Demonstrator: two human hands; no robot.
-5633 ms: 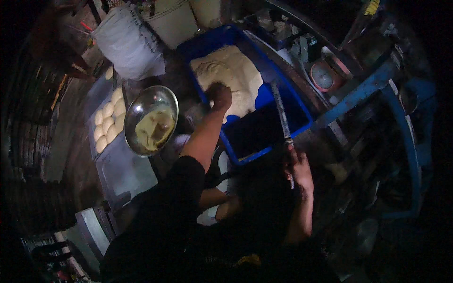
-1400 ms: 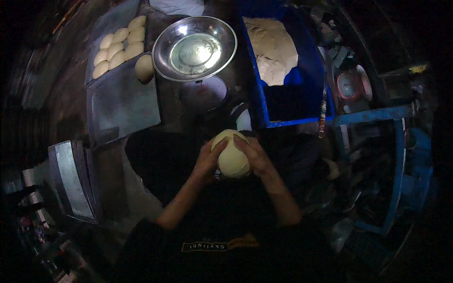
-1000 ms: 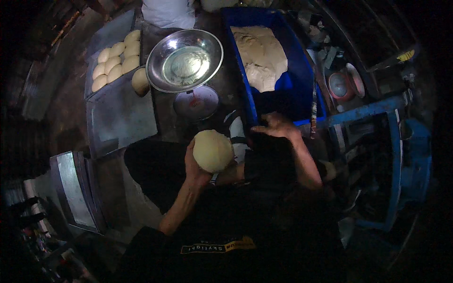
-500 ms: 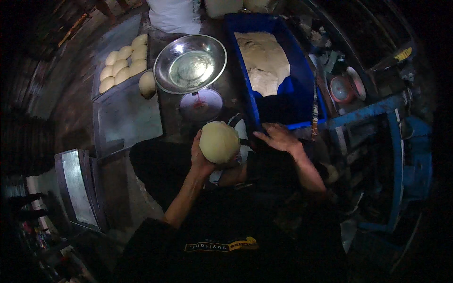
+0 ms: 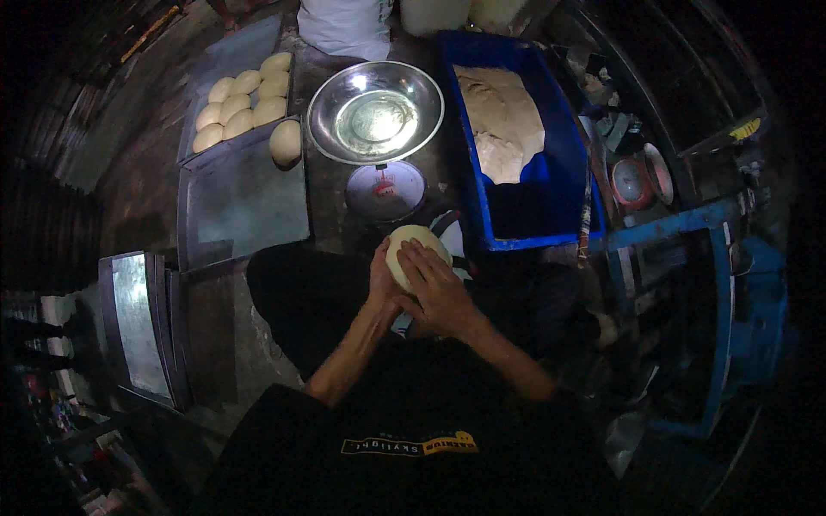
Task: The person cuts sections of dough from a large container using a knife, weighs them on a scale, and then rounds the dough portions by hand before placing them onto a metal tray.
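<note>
Between my two hands, in front of my body, is a pale round dough ball [image 5: 401,256]. My left hand [image 5: 381,279] cups it from the left and below, its fingers partly hidden by the ball. Across the top and right side lies my right hand [image 5: 434,288], fingers laid over the dough. Just beyond stands a dial scale [image 5: 385,191] topped with a wide shiny metal bowl [image 5: 375,112] that has nothing in it. A blue tub [image 5: 568,163] to the right holds a large mass of dough [image 5: 499,120].
At the upper left, a metal tray [image 5: 196,153] carries several dough balls. One more dough ball [image 5: 285,143] rests at the corner of a nearer tray [image 5: 245,206]. Stacked trays [image 5: 142,322] lean at the left. A white sack [image 5: 346,26] stands at the back, a blue metal frame [image 5: 671,230] at the right.
My right hand has come in from beside the blue tub and now lies on the dough ball. My left hand still supports the ball. The whole view has shifted slightly.
</note>
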